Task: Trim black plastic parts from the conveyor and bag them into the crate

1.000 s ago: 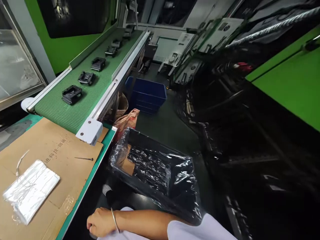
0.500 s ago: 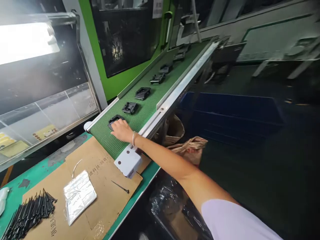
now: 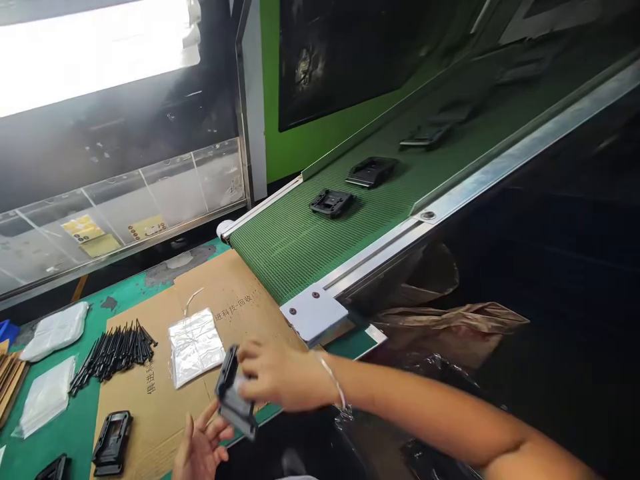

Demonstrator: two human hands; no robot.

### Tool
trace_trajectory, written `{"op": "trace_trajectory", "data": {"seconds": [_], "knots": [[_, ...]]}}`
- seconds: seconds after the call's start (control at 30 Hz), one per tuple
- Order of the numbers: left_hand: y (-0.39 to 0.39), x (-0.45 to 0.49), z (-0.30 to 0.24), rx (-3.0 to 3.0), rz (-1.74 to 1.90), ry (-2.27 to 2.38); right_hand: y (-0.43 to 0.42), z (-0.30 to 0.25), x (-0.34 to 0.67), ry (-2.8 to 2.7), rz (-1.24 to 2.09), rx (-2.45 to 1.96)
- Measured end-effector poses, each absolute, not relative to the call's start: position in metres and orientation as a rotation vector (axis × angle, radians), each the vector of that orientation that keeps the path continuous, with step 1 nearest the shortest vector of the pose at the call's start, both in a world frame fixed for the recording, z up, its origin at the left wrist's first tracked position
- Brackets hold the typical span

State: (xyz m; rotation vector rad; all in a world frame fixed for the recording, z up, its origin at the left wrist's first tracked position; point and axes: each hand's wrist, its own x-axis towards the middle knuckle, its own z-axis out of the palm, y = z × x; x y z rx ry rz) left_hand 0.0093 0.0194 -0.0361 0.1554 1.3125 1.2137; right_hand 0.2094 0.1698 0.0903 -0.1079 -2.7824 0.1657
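Here is the black, rectangular, frame-like plastic part (image 3: 236, 403), tilted in the air over the near edge of the surface (image 3: 125, 293), a little blurred! It looks light and stiff, likely smooth enough to slip, with thin edges that could chip or scuff; the outer rim seems the place to take it. And there's the right hand (image 3: 275, 377), fingers and thumb closed on the part's right side. The left hand (image 3: 203, 447) is open, palm up and fingers spread, just below and beside the part's lower left edge; whether a fingertip touches, I cannot tell. Look outward: a flat stack of shiny clear plastic bags (image 3: 197, 347) lies just behind on the brown cardboard sheet (image 3: 215, 273), a pile of thin black plastic rods (image 3: 117, 350) beside it. A similar black part (image 3: 113, 443) rests at lower left, and beyond, more ride on the ribbed green conveyor belt (image 3: 280, 260)!
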Motion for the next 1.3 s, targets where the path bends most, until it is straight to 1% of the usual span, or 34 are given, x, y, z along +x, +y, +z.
{"op": "trace_trajectory", "data": {"seconds": [0.1, 0.17, 0.23, 0.3, 0.33, 0.4, 0.47, 0.57, 0.67, 0.77, 0.87, 0.93, 1.03, 1.23, 1.3], "knots": [[0.033, 0.013, -0.037, 0.035, 1.185, 1.007, 0.125, 0.050, 0.185, -2.725, 0.249, 0.044], [0.035, 0.011, -0.036, -0.048, 1.178, 1.005, 0.122, 0.019, 0.178, -2.633, 0.410, -0.118], [0.035, 0.008, -0.034, -0.152, 1.214, 1.073, 0.134, -0.015, 0.180, -2.499, 0.559, -0.617], [0.035, 0.004, -0.030, -0.286, 1.263, 1.160, 0.151, -0.047, 0.188, -2.295, 0.535, -1.361], [0.036, 0.003, -0.027, -0.342, 1.284, 1.198, 0.160, -0.062, 0.194, -2.236, 0.496, -1.618], [0.039, 0.001, -0.021, -0.433, 1.305, 1.241, 0.173, -0.084, 0.203, -2.208, 0.472, -1.812], [0.043, 0.000, -0.015, -0.497, 1.322, 1.235, 0.179, -0.094, 0.207, -2.260, 0.523, -1.777], [0.050, 0.000, -0.007, -0.577, 1.362, 1.181, 0.173, -0.088, 0.198, -2.323, 0.650, -1.656], [0.056, 0.001, 0.003, -0.664, 1.425, 1.114, 0.151, -0.060, 0.176, -2.349, 0.798, -1.468], [0.060, 0.001, 0.016, -0.736, 1.480, 1.043, 0.122, -0.024, 0.155, -2.286, 0.904, -1.122], [0.062, 0.000, 0.028, -0.777, 1.505, 0.958, 0.101, -0.002, 0.141, -2.332, 0.752, -0.792], [0.061, 0.000, 0.034, -0.782, 1.496, 0.899, 0.096, 0.002, 0.136, -2.402, 0.621, -0.632], [0.056, 0.001, 0.038, -0.771, 1.449, 0.825, 0.097, 0.001, 0.131, -2.478, 0.567, -0.477], [0.042, 0.007, 0.033, -0.791, 1.476, 0.808, 0.115, 0.004, 0.133, -2.483, 0.576, -0.493], [0.036, 0.008, 0.031, -0.793, 1.435, 0.836, 0.121, 0.004, 0.134, -2.476, 0.597, -0.538]]}}
